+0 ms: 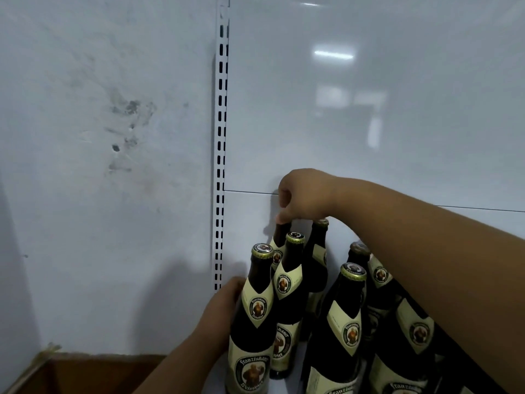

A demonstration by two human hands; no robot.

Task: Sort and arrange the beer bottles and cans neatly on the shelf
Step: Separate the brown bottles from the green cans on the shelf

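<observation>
1. Fingers (281, 217) of the right hand (304, 194) curled down and pinched on the top of the rear bottle (279, 237), hiding its cap; right forearm (426, 251) stretched in from the right edge, crossing above the other bottles.
2. Left hand (221, 305) wrapped against the left side of the front bottle (254, 322) at shoulder height; fingertips hidden behind the glass, so cannot tell how far they close round it.
3. Dark brown beer bottles with cream labels and gold caps, all upright, packed close on the white shelf (295, 385), in the lower middle and lower right of the view.
4. Left row, front to back: front bottle, second bottle (289, 282) just behind it, rear bottle nearest the back panel.
5. Further bottles just beside to the right: a tall one (345, 317) in front, one (318, 251) behind near the back panel, others partly hidden under the forearm.
6. Slotted white upright (221, 155) rising behind the left row, glossy back panel (369, 109) to its right, scuffed wall (113, 137) to its left.
7. Open cardboard box (93, 373) at the lower left, beside the left forearm.
</observation>
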